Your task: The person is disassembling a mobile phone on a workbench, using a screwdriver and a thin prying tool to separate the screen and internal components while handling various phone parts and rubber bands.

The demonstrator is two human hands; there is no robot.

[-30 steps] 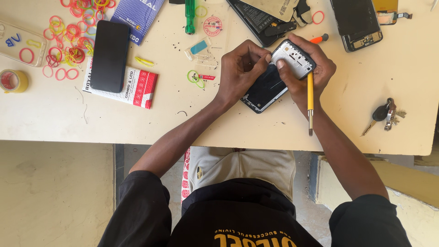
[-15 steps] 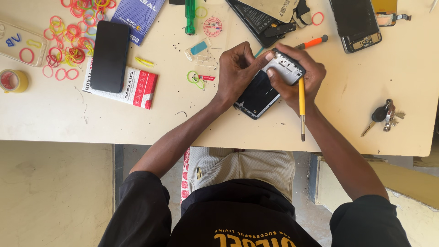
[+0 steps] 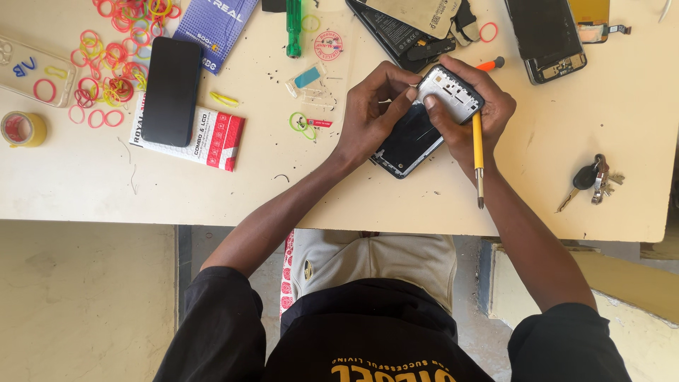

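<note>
Both hands meet over an opened black smartphone with its grey inner frame exposed (image 3: 431, 117), near the front edge of a cream, scuffed tabletop (image 3: 85, 184). The left hand (image 3: 371, 113) pinches its top edge; the right hand (image 3: 470, 117) grips the phone and a yellow-handled screwdriver (image 3: 478, 152). Coloured rubber bands (image 3: 106, 56), a bunch of keys (image 3: 594, 180) and a roll of yellow tape (image 3: 22, 129) lie scattered; pale concrete floor (image 3: 85, 304) below.

Left hand (image 3: 371, 113): placed at ten o'clock of the right hand, fingers bent, thumb and forefinger pinched together.
Right hand (image 3: 470, 117): fingers curled closed in a grip.
Forearms: stretched toward twelve o'clock, converged at the hands.
</note>
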